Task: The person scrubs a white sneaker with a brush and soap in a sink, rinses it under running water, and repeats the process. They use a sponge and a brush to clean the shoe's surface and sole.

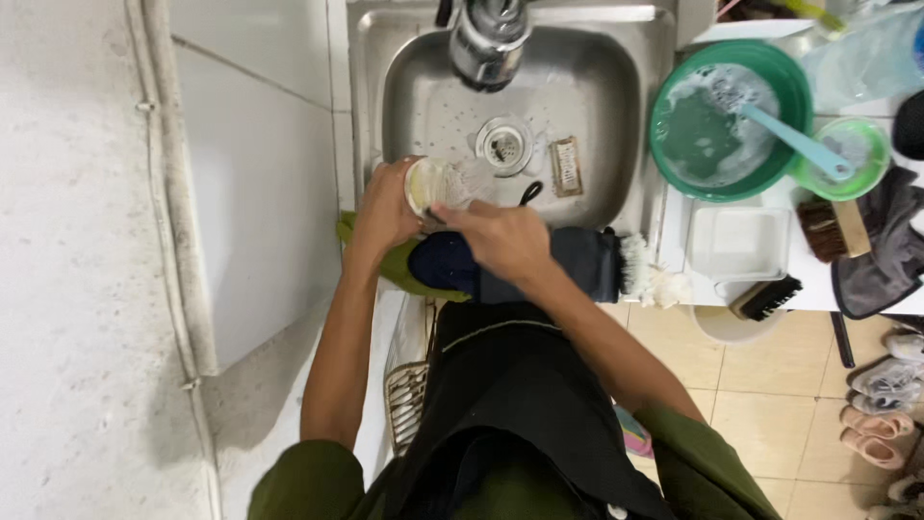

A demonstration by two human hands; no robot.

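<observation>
Over the sink [616, 106], gripping a jar [433, 185] with left hand [385, 207] wrapped round it, right hand [500, 236] closed at its mouth, fingers in. Green basin [674, 87] and brushes [833, 229] off right.

The right hand [500, 241] covers part of the glass [438, 185], so its grip there cannot be made out. The tap [489, 37] is cut off by the top edge. The shoes [881, 404] run off the right edge.
</observation>
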